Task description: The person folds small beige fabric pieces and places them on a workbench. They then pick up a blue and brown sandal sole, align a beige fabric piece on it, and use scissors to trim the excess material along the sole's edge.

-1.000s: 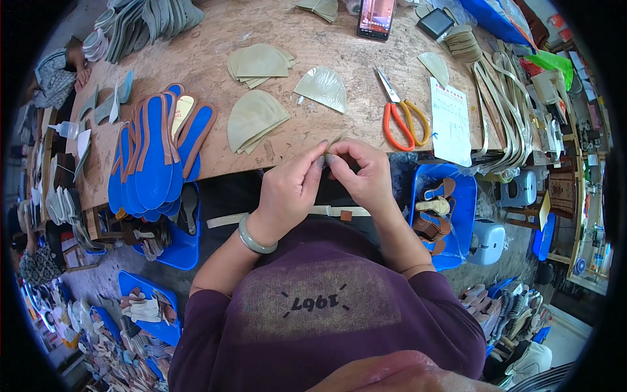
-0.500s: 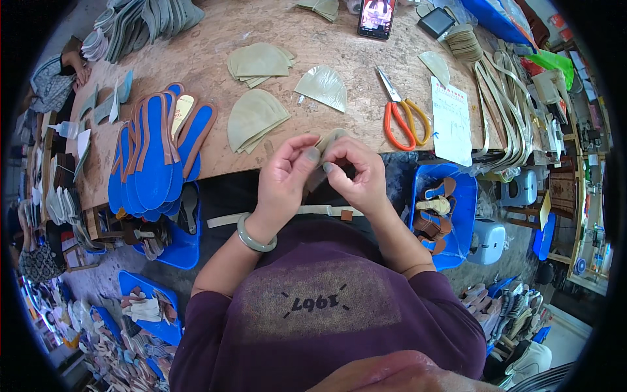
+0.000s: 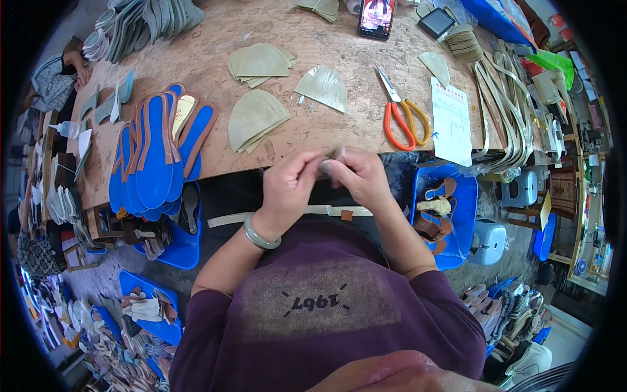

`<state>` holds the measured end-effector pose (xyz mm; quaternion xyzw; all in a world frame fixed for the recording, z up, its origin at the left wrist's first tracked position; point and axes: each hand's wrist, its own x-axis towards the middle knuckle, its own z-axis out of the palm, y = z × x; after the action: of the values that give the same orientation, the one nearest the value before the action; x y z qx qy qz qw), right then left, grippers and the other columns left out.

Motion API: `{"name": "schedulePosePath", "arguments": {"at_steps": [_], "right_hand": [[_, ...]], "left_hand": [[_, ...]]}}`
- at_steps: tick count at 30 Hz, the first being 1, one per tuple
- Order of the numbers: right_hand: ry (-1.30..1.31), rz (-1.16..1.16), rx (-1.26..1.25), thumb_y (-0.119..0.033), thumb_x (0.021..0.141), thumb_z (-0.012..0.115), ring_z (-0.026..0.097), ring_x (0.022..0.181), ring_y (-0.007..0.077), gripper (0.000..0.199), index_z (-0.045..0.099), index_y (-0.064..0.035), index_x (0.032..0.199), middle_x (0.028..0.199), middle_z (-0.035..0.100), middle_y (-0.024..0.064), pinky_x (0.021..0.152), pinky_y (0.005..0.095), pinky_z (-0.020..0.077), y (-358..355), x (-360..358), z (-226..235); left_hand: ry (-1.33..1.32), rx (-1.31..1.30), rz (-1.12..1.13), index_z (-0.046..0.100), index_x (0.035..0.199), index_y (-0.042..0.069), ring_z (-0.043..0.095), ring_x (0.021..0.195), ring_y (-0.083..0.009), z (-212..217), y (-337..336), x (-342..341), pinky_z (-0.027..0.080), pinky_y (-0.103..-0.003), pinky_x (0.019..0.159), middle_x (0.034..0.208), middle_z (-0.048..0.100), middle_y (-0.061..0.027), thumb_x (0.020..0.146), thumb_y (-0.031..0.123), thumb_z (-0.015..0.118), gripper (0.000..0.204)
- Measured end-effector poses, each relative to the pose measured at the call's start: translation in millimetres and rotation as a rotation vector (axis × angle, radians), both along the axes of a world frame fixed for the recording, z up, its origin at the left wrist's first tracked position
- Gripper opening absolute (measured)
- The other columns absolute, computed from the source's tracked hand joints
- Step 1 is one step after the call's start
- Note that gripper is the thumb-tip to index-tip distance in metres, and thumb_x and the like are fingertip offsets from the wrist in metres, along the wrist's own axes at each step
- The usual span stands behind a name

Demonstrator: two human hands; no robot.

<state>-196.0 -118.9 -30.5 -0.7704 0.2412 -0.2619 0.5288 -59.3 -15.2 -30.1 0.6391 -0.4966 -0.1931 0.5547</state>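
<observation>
Just off the table's near edge, my left hand (image 3: 286,185) and my right hand (image 3: 363,175) meet, thumbs and fingers pinched together. A small beige piece of sheet material (image 3: 337,152) is between them, mostly hidden by the fingers and slightly blurred. Beyond them on the table lie a fanned stack of beige half-round pieces (image 3: 256,119), a second such stack (image 3: 261,63) farther back, and a single shiny half-round piece (image 3: 322,88). Scissors (image 3: 400,114) with one orange and one yellow handle rest to the right, blades pointing away from me.
Blue insoles with brown edging (image 3: 155,153) overhang the table's left edge. To the right lie a written paper sheet (image 3: 451,121) and long pale strips (image 3: 509,111). A phone (image 3: 377,17) stands at the back. Below the table's right side is a blue crate (image 3: 465,212) holding shoe parts.
Both hands have dropped slightly toward me and drawn closer together. The beige piece, which stuck up above the fingers before, is now mostly covered by them.
</observation>
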Motion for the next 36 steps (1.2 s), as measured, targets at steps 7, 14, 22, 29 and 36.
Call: {"name": "schedulePosePath", "arguments": {"at_steps": [7,14,22,29,36], "right_hand": [[-0.164,-0.084,0.056,-0.009,0.088,0.059,0.046,0.052,0.0144,0.029,0.05,0.0001,0.062,0.058,0.045,0.004,0.05,0.0297,0.0364,7,-56,-28],[0.991,-0.328,-0.543,-0.046,0.077,0.073,0.063,0.065,0.0376,0.045,0.063,-0.0034,0.068,0.069,0.064,0.0165,0.057,0.0469,0.0473,-40,-109,-53],[-0.073,-0.21,-0.543,-0.012,0.076,0.079,0.063,0.076,0.0175,0.027,0.067,-0.0015,0.098,0.092,0.065,0.0085,0.064,0.0273,0.0502,19,13,26],[-0.186,-0.14,-0.087,-0.006,0.08,0.073,0.067,0.078,0.0165,0.025,0.069,-0.0011,0.104,0.095,0.07,0.0115,0.07,0.0271,0.0534,19,44,8],[-0.14,-0.162,-0.215,-0.004,0.08,0.073,0.068,0.084,0.0179,0.023,0.07,-0.0008,0.102,0.096,0.071,0.0104,0.073,0.0267,0.0534,11,22,-1]], "left_hand": [[0.067,0.137,0.359,0.066,0.105,0.0,0.059,0.074,-0.006,3,7,47,0.047,-0.022,0.066,0.084,0.066,-0.0006,0.097,0.011,0.058,0.016],[0.524,-0.102,0.145,0.063,0.098,0.001,0.051,0.071,-0.0019,10,-1,71,0.041,-0.017,0.061,0.081,0.059,0.0041,0.094,0.012,0.064,0.012],[0.907,-0.028,-0.025,0.06,0.096,0.002,0.061,0.075,-0.0073,-2,-9,43,0.052,-0.021,0.066,0.086,0.064,-0.003,0.092,0.017,0.068,0.017],[1.036,-0.043,-0.15,0.062,0.099,0.004,0.064,0.083,-0.0094,6,8,40,0.054,-0.023,0.073,0.093,0.066,-0.0036,0.096,0.022,0.062,0.019],[0.855,0.159,-0.246,0.061,0.099,0.001,0.061,0.085,-0.0092,7,8,35,0.051,-0.023,0.077,0.091,0.064,-0.0031,0.097,0.021,0.059,0.02]]}}
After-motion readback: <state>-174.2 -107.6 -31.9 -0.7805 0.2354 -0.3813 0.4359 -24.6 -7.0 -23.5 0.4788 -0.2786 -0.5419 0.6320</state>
